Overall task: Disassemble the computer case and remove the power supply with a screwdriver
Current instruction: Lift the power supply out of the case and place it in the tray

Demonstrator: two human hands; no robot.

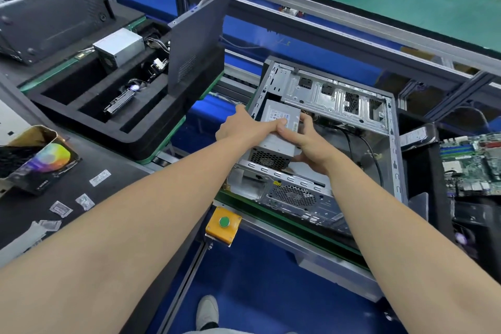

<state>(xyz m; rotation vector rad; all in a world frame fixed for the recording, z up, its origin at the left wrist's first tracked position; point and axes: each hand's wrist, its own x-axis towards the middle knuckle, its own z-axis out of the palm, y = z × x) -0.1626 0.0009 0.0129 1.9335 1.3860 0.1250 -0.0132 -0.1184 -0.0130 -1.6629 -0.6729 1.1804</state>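
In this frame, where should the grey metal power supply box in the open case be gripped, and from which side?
By its long side faces, from above, one hand per side, as the left hand and right hand grip. The grey metal power supply box lies label-up in a corner of the open silver computer case; the case's rear rail blocks its vented near end.

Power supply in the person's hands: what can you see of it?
The power supply is a boxy unit of dull silver-grey sheet metal, with a white printed label on top and a honeycomb vent grille on its near end. It lies in the left part of the open computer case. The left hand and right hand grip it from either side.
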